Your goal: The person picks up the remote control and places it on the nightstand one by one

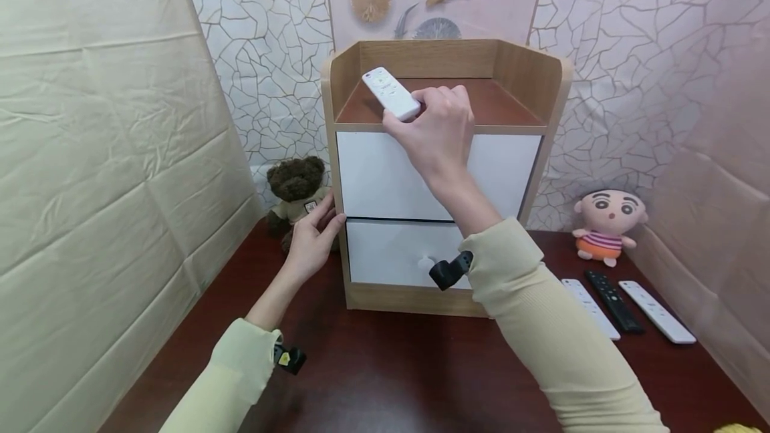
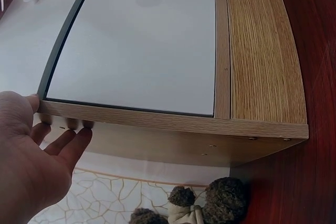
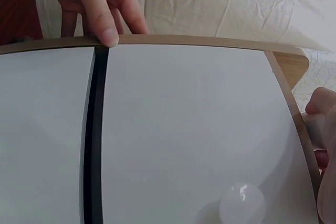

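A small wooden cabinet (image 1: pixel 421 299) with two white drawer fronts stands on the table. My right hand (image 1: pixel 442 125) grips the lower end of a white remote control (image 1: pixel 388 91) over the open top shelf (image 1: pixel 493 99). The remote is tilted, its button side showing. At the cabinet's left edge, my left hand (image 1: pixel 314 236) holds the side panel, thumb on the front edge and fingers along the outer side (image 2: pixel 173 148). In the right wrist view the left thumb lies by the dark gap between the drawers, and the upper drawer's round white knob (image 3: pixel 242 204) shows.
A brown teddy bear (image 1: pixel 296 182) sits left of the cabinet, behind my left hand. On the right are a plush doll (image 1: pixel 607 226), a black remote (image 1: pixel 613 301) and two white remotes, one at the far right (image 1: pixel 657 313). Cloth-covered walls (image 1: pixel 120 186) border both sides.
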A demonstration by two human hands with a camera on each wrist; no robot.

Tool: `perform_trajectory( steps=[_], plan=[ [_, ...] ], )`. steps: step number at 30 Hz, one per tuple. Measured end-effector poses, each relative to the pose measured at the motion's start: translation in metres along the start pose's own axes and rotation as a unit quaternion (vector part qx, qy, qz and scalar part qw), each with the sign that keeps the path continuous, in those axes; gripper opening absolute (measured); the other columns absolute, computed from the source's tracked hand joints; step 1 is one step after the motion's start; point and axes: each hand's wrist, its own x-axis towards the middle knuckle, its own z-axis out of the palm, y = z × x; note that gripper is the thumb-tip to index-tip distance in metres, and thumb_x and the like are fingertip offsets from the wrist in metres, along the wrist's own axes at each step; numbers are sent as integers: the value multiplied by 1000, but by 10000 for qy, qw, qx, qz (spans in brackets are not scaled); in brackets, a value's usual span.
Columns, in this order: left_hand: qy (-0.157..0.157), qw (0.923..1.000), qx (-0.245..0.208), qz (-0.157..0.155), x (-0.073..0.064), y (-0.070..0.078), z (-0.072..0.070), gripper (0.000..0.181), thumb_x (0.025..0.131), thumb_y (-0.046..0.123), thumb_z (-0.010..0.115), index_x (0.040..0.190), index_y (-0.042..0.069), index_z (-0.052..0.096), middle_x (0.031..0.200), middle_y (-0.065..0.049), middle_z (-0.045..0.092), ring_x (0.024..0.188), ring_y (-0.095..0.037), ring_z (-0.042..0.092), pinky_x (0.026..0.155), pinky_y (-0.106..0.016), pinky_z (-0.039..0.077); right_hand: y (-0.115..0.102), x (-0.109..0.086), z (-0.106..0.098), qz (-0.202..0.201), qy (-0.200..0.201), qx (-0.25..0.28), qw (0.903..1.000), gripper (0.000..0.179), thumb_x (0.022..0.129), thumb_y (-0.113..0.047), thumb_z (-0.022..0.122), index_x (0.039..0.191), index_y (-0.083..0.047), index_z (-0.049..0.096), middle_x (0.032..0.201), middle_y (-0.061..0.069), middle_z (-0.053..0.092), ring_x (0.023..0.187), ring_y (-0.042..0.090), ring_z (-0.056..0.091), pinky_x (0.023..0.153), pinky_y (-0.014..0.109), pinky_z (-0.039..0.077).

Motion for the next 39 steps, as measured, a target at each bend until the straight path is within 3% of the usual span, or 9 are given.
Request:
perform_trajectory(
  steps=[15,25,33,39],
  plan=[
    [37,10000,15,37,0,0,3,59,107,19,60,159,6,36,162,-11,36,139,-33,48,106,-42,50,-6,5,4,609,-481,-382,9962,37,82,-32,76,101,0,79,93,13,75,87,30,55,84,43,47],
    [84,9999,72,119,-1,1,2,59,107,20,60,159,7,36,161,-11,37,139,-34,48,106,-43,50,-12,13,1,1018,-736,-753,9892,30,79,-29,72,91,-2,77,86,13,73,85,33,61,83,44,51],
    [106,9998,74,119,-1,0,2,58,107,20,60,159,6,37,160,-11,38,139,-34,48,106,-43,50,-12,15,-2,1149,-1098,-1095,9812,53,82,-54,80,95,-3,78,88,13,73,90,32,62,85,43,51],
    [87,9999,82,120,-2,1,2,57,107,19,59,158,4,37,160,-13,38,139,-35,47,107,-44,49,-12,15,-6,1179,-1626,-1240,9718,63,86,-67,73,105,-6,78,93,10,72,94,31,59,86,44,44]
  ],
)
